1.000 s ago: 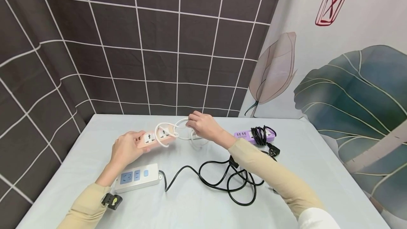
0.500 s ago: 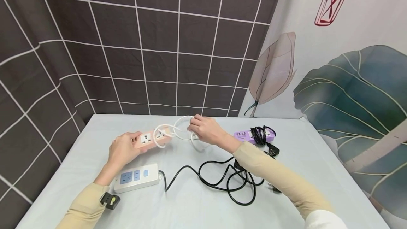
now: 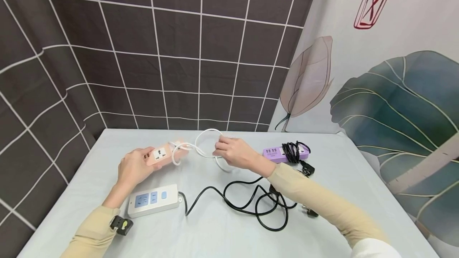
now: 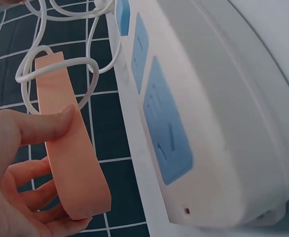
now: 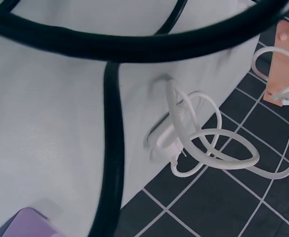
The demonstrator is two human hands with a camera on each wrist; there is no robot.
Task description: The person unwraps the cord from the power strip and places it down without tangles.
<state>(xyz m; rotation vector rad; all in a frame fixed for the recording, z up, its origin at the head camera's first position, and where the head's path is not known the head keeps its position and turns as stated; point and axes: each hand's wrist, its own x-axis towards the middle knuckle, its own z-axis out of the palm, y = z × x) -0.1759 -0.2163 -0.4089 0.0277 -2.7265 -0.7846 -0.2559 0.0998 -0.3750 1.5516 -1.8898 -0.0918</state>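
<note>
Behind the table, from 10 to 12 o'clock in the head view with the tabletop's middle as the dial's centre, hung a dark cloth ruled with white lines; a pale hanging printed with leaves took over from 1 to 3. The table wore a pale, smooth cover. Beige sleeves reached in from about 8 and 4 o'clock.

A loose tangle of black cord spread between 3 and 5 o'clock and ran to a white power strip with blue sockets at 9.

The left hand, between 9 and 10, had its grip closed around the near end of a pink power strip, thumb on one face and fingers on the other. That strip lay toward 10 o'clock, slanting from 8 up to 2. The right hand, at 12, held a narrow grip, pinching a white cord that bridged the hands around 11 and looped about the pink strip's far end.

A purple power strip, wound with black cord, sat at 2. Smaller were the black device on the left wrist and a white plug, lying beneath white loops in the right wrist view.
</note>
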